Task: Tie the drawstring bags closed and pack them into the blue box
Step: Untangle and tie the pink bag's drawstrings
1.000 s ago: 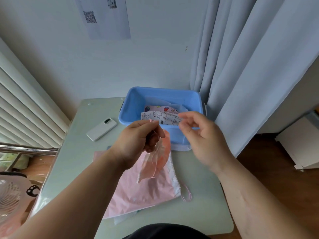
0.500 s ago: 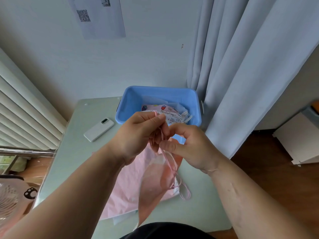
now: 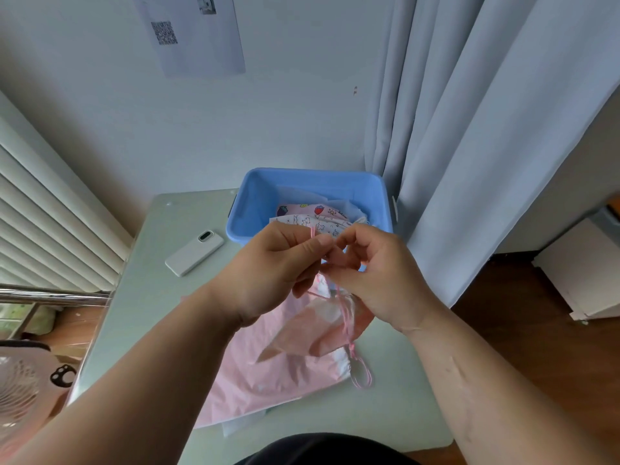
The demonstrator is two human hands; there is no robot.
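centre frame, above table: left hand and right hand pinch pink cord, likely knotting; small pink bag hangs below; blue box just behind, ready for packing.

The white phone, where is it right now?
In the head view, the white phone lies flat on the table, left of the blue box and beyond the left hand, touching neither.

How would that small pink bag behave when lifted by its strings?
Probably floppy: the pink bag hangs creased and limp below the left hand and right hand. Likely very light, since its thin cord alone seems to carry it.
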